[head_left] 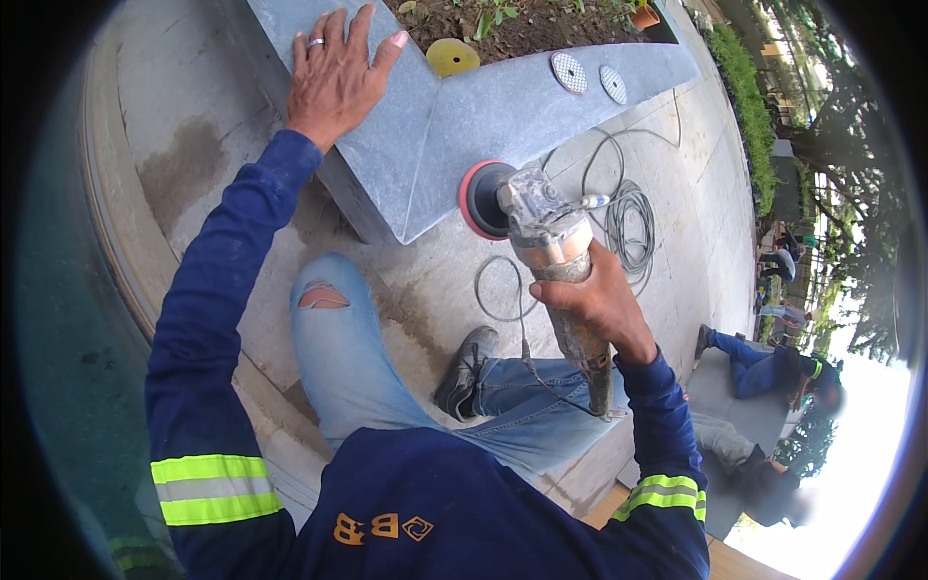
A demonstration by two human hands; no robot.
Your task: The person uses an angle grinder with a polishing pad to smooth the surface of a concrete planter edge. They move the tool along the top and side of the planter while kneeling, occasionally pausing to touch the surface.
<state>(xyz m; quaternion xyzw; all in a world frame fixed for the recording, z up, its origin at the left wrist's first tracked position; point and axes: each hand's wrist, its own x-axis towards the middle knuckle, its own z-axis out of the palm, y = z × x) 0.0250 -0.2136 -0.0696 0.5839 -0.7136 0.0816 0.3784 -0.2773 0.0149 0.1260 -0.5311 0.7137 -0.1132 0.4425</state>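
Observation:
My left hand lies flat on the grey stone ledge, fingers stretched out, with a ring on one finger. In my right hand is a dusty, worn angle grinder, held around its body. Its round backing pad, black with a red rim, faces the ledge close to its near edge; I cannot tell whether it touches. A yellow polishing disc lies on the ledge beside the soil. Farther right on the ledge rest two pale patterned polishing discs.
A grey cable is coiled on the paved floor behind the grinder. Soil with small plants fills the planter. Water borders the left side. Several people, one a seated person, are at the right.

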